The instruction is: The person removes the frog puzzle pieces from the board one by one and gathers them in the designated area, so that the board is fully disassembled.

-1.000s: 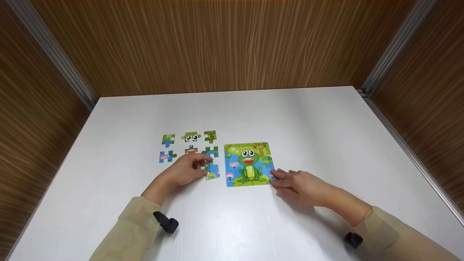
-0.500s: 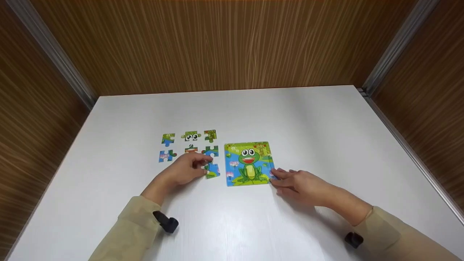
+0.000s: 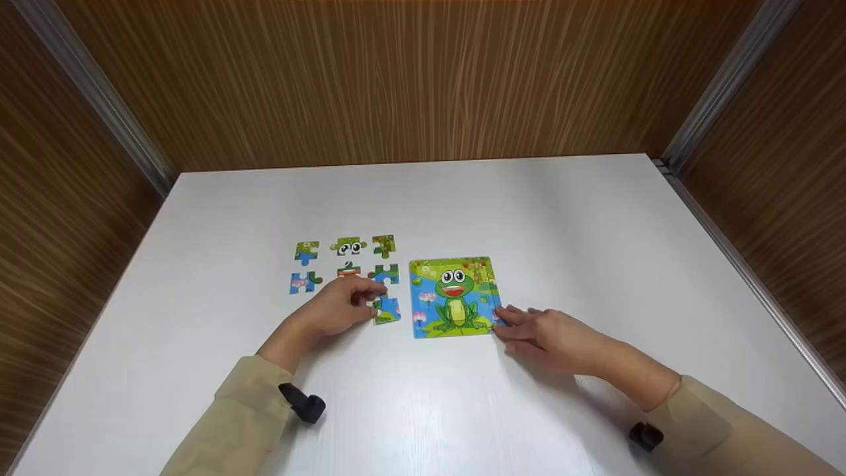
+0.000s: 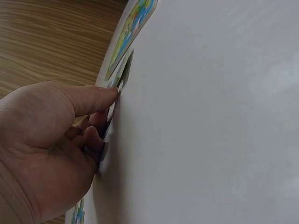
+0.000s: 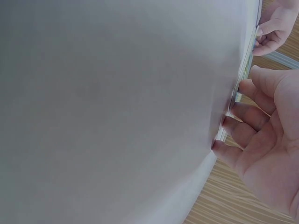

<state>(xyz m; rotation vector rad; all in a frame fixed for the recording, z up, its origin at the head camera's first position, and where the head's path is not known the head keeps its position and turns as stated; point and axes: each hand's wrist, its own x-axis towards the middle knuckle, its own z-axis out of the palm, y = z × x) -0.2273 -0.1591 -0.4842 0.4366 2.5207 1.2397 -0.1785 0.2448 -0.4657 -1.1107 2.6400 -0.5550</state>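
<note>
My left hand (image 3: 337,307) pinches a blue and green puzzle piece (image 3: 390,311) at the front right of the group of loose pieces. In the left wrist view the thumb lies against that puzzle piece (image 4: 125,70), whose far corner looks slightly raised over its shadow. To the right lies a square frog puzzle board (image 3: 456,301), flat on the table. My right hand (image 3: 552,340) rests its nearly straight fingertips at the board's lower right edge. Fingers of the left hand partly cover a piece with a red mouth (image 3: 349,271); anything beneath the palm is hidden.
Several loose pieces lie around the left hand, among them an eyes piece (image 3: 349,247), a tree piece (image 3: 384,245) and a lotus piece (image 3: 304,282). They rest on a white table (image 3: 423,410). Wood-grain panels (image 3: 423,79) enclose its back and sides.
The whole head view has shifted very slightly upward. Both hands, the board and the pieces keep their places relative to each other.
</note>
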